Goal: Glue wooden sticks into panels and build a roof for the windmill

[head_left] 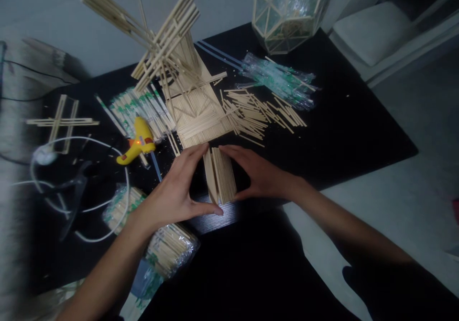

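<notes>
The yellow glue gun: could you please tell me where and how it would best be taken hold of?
Probably by its handle, from above and the near side. The glue gun lies on its side, its handle angled toward the picture's lower left and its narrow nozzle pointing away from the person, so this approach should stay clear of the tip.

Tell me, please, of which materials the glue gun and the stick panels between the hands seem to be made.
The glue gun looks like smooth, moulded plastic, judging by its even yellow colour. The stick panels seem bare wood, perhaps bamboo: pale, matte, with fine parallel lines.
</notes>
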Tool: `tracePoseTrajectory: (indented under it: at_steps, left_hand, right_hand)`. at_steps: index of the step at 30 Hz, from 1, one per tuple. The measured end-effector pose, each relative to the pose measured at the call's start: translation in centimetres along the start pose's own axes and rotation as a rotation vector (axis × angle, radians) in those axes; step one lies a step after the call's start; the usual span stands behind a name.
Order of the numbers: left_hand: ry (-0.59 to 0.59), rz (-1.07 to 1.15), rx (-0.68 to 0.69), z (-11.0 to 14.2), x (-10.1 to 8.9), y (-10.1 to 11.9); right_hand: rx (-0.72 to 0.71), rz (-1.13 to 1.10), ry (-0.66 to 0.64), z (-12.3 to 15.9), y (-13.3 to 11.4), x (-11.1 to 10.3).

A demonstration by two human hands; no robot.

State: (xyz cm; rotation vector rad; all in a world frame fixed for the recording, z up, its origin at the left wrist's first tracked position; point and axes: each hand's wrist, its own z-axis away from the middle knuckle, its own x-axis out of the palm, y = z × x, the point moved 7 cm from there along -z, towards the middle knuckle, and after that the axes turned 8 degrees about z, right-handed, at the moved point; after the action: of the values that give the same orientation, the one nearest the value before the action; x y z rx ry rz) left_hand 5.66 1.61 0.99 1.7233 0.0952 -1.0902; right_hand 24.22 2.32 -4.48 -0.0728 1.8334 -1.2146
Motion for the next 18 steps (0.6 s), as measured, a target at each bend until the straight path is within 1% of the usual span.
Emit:
tracePoseTrajectory:
  at_steps: [7, 18]
  left_hand:
    - [0.002, 0.044, 0.002, -0.42, 0.29, 0.42]
    - [-0.027, 0.033, -0.013, -0.75, 0.11, 1.03]
  right_hand:
    - [0.011, 0.014, 0.001, 0.05, -0.2, -0.06]
    - [0.031, 0.025, -0.005, -0.13, -0.17, -0.15]
